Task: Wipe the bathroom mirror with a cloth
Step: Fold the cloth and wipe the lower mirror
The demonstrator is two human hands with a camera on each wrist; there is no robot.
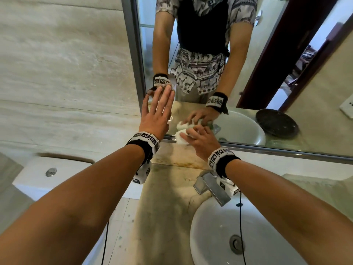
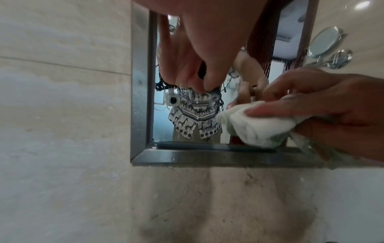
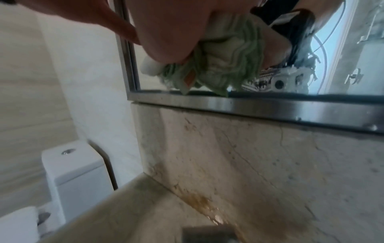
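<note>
The bathroom mirror (image 1: 267, 77) hangs in a steel frame (image 2: 141, 98) above the counter. My left hand (image 1: 158, 109) is flat, fingers straight, pressed against the glass by the frame's left edge. My right hand (image 1: 200, 138) grips a bunched white and pale green cloth (image 1: 181, 137) and holds it on the glass just above the bottom frame bar, near the lower left corner. In the left wrist view the cloth (image 2: 255, 125) bulges out under my right hand's fingers (image 2: 276, 110). In the right wrist view the cloth (image 3: 220, 69) hangs crumpled below my palm, touching the glass.
A white sink basin (image 1: 219, 236) with a steel faucet (image 1: 212, 186) sits below my right arm on a stained marble counter (image 1: 168, 197). A toilet tank (image 1: 49, 175) stands at the left. A dark dish shows reflected at the right of the mirror.
</note>
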